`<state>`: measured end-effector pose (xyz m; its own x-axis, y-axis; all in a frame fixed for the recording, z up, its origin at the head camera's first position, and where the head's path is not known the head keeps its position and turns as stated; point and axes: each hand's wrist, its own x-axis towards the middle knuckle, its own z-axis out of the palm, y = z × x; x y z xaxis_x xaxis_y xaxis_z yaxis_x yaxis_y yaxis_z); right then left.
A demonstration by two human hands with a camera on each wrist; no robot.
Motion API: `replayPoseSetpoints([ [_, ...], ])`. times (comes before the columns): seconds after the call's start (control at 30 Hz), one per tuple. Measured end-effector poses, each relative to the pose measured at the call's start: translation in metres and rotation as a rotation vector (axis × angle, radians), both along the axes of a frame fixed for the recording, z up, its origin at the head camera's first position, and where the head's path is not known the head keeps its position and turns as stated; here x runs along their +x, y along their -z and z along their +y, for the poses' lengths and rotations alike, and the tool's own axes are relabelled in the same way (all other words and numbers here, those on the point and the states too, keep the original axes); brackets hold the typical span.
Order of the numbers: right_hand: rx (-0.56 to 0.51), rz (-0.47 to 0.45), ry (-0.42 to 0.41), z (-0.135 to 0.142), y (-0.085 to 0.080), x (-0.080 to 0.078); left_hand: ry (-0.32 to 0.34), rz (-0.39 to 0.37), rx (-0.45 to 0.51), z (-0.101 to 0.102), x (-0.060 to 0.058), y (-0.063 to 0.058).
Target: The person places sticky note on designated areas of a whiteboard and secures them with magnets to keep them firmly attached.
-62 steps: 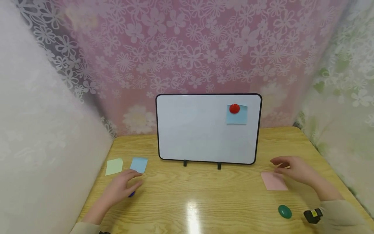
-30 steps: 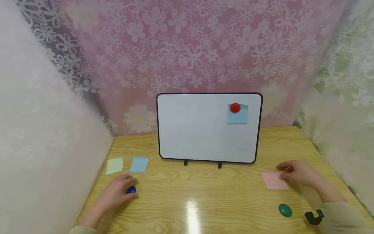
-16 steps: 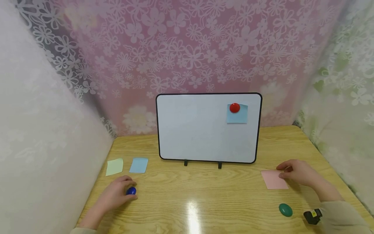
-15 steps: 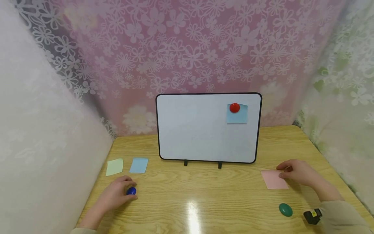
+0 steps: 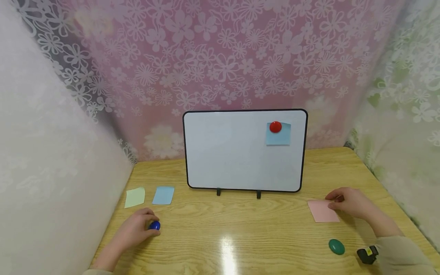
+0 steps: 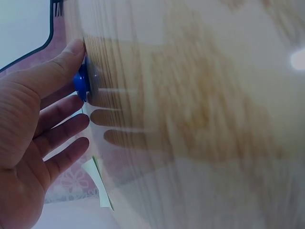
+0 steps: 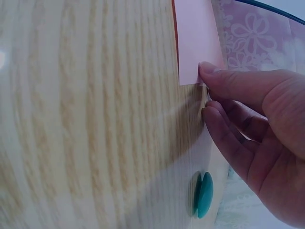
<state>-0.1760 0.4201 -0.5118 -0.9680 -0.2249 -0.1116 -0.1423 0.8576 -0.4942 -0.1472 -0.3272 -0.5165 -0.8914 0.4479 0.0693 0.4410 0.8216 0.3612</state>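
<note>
On the left of the table, my left hand (image 5: 135, 228) pinches a round blue magnet (image 5: 155, 225) between thumb and index finger. The left wrist view shows the blue magnet (image 6: 81, 81) at the wood surface, the other fingers spread beside it. Across the table my right hand (image 5: 355, 206) grips the right edge of a pink sticky note (image 5: 321, 212). In the right wrist view its thumb lies on the note (image 7: 198, 38), with the fingertips at the edge. A green magnet (image 5: 336, 246) lies nearer the front than the right hand.
A whiteboard (image 5: 227, 152) stands at the back on two black feet, a blue note (image 5: 278, 138) held on it by a red magnet (image 5: 275, 126). Green (image 5: 135, 197) and blue (image 5: 163, 195) sticky notes lie beyond the left hand. Floral curtains (image 5: 220, 57) enclose the table.
My left hand has drawn back from near the blue sticky note and closed its fingers round the blue magnet. The right hand has come down onto the pink note's edge.
</note>
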Motion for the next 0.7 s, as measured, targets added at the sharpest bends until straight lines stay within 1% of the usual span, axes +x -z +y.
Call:
replayPoseSetpoints([
  [0.17, -0.001, 0.002, 0.006, -0.0005, 0.0001, 0.0006, -0.002, -0.009, -0.002, -0.0006, 0.0004, -0.0002],
  [0.47, 0.0, 0.006, 0.009, -0.0018, -0.0005, 0.0016, -0.041, -0.022, -0.023, -0.0007, 0.002, -0.0022],
  [0.7, -0.005, 0.006, 0.016, -0.003, -0.001, 0.0021, -0.053, -0.024, -0.029, -0.001, 0.0026, -0.0018],
])
